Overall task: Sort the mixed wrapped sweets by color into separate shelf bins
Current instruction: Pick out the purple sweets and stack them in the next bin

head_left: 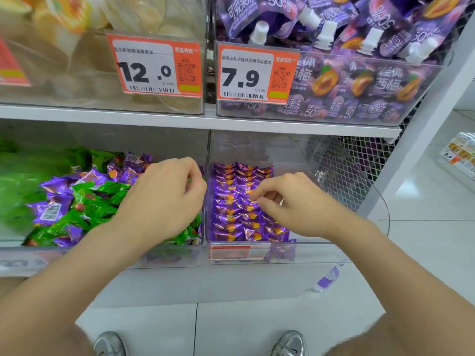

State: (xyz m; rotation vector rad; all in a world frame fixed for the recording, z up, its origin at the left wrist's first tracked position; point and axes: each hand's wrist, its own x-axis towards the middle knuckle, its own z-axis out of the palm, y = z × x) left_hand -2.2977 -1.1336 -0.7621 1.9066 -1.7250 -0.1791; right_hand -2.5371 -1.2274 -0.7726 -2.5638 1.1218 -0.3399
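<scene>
Two clear bins stand side by side on the lower shelf. The left bin [169, 258] holds a loose mix of green sweets [100, 199] and purple sweets [59, 201]. The right bin [321, 253] holds only purple sweets [231, 201], laid in tidy rows. My left hand [164, 199] hovers over the right part of the left bin with its fingers curled; what they hold is hidden. My right hand [290, 201] rests over the rows in the right bin, fingertips pinched on a purple sweet [253, 199].
The upper shelf [180, 119] carries a bin of pale snacks with a 12.0 price tag [154, 65] and a bin of purple jelly pouches [359, 80] tagged 7.9. A small bottle [326, 280] lies on the base below. White floor tiles and my two shoes are at the bottom.
</scene>
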